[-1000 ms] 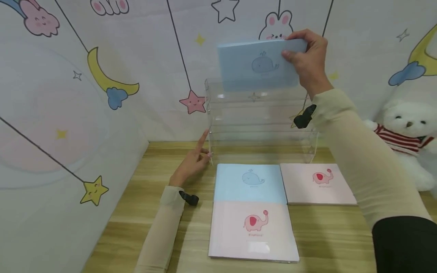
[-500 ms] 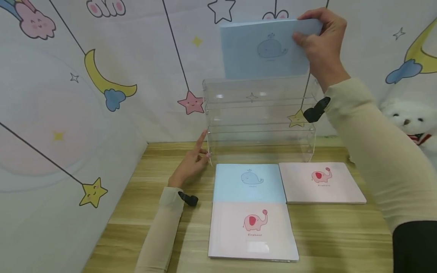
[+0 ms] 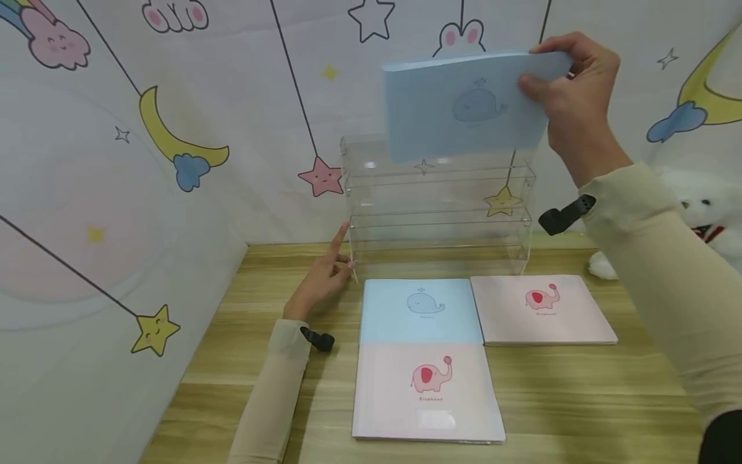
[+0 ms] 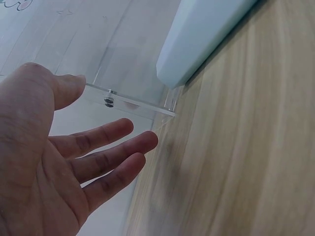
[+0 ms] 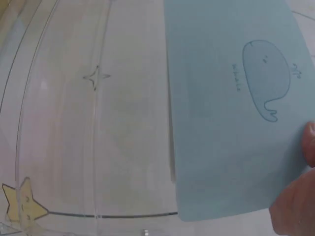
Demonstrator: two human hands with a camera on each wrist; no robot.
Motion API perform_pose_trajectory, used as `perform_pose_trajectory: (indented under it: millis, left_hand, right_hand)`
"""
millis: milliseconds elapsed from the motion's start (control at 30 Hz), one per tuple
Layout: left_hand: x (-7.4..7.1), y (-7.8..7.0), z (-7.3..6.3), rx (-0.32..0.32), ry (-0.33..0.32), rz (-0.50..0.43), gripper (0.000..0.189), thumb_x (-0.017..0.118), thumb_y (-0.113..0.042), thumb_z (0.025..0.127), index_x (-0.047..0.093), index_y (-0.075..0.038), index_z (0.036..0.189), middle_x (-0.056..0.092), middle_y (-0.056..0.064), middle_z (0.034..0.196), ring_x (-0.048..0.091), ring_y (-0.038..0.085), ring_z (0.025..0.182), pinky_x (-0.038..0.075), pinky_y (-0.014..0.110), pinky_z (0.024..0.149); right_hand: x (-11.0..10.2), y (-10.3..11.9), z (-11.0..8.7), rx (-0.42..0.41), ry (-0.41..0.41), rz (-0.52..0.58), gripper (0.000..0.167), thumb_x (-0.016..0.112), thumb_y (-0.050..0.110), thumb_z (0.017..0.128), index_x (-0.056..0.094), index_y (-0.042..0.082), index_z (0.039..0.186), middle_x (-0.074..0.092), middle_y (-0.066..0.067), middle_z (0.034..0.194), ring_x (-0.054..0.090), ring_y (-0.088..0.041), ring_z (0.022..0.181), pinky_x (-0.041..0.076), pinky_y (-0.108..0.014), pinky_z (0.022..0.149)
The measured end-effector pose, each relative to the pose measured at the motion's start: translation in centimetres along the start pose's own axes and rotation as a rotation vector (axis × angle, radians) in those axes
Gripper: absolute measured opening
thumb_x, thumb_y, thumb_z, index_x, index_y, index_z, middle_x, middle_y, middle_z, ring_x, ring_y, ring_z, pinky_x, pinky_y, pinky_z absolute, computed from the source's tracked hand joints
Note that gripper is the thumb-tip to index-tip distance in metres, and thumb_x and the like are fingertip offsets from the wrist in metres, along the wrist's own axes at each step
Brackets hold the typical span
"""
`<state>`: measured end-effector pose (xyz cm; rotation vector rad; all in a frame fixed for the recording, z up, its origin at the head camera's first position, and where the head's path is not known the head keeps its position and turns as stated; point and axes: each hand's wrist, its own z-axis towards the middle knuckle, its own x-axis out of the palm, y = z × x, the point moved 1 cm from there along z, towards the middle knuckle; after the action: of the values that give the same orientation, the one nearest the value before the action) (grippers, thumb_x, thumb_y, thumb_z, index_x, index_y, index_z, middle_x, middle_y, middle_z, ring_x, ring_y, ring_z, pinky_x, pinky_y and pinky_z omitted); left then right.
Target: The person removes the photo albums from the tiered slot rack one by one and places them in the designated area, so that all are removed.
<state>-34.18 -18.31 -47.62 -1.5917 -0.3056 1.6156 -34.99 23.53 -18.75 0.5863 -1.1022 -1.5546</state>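
My right hand (image 3: 582, 109) pinches a light blue notebook (image 3: 429, 109) at its right end, thumb on the front cover and fingers behind. A whale drawing is on that cover, with the word "whale" readable in the right wrist view. The notebook hangs upright, its lower edge overlapping the top tier of a clear acrylic rack (image 3: 406, 225) in the head view. At the rack's left side panel is my left hand (image 3: 319, 280). Its thumb is right at the panel's edge in the left wrist view, and the other visible fingers (image 4: 115, 155) extend loosely, holding nothing.
In front of the rack lie a blue whale notebook (image 3: 388, 312), a large pink elephant notebook (image 3: 385, 393) just below it, and a smaller pink elephant notebook (image 3: 504, 319) to the right. A white teddy bear (image 3: 727, 232) sits at the right, partly behind my right arm. A cartoon-printed backdrop stands behind.
My right hand has carried the blue notebook to the right, first rising and then coming down again over the rack's top. My left hand has stayed at the rack's side.
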Motion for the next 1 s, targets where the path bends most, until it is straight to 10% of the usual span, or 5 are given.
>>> perform_pose_trajectory:
  millis: [700, 833, 1000]
  left_hand:
    - [0.0, -0.2, -0.4, 0.005, 0.012, 0.014, 0.086, 0.055, -0.035, 0.112, -0.007, -0.053, 0.169, 0.07, 0.025, 0.138, 0.073, 0.042, 0.117, 0.052, 0.065, 0.108]
    - [0.0, -0.2, -0.4, 0.004, 0.012, 0.019, 0.086, 0.055, -0.035, 0.112, -0.006, -0.052, 0.17, 0.07, 0.025, 0.138, 0.072, 0.041, 0.117, 0.052, 0.065, 0.108]
    - [0.0, -0.3, -0.5, -0.001, 0.009, 0.026, 0.085, 0.055, -0.037, 0.112, -0.006, -0.053, 0.169, 0.07, 0.025, 0.138, 0.072, 0.042, 0.119, 0.051, 0.066, 0.11]
  right_hand:
    - [-8.8, -0.8, -5.9, 0.074, -0.111, 0.174, 0.038, 0.078, -0.022, 0.083, 0.076, -0.005, 0.116, 0.065, -0.003, 0.121, 0.058, -0.025, 0.134, 0.021, -0.052, 0.133]
    - [-10.3, -1.6, -7.5, 0.068, -0.12, 0.246, 0.041, 0.078, -0.026, 0.079, 0.075, -0.009, 0.116, 0.065, -0.007, 0.12, 0.062, -0.025, 0.125, 0.054, -0.037, 0.112]
    - [-12.2, -2.6, -9.9, 0.094, -0.081, 0.281, 0.044, 0.076, -0.027, 0.079, 0.073, -0.011, 0.12, 0.062, -0.008, 0.123, 0.06, -0.025, 0.123, 0.061, -0.021, 0.077]
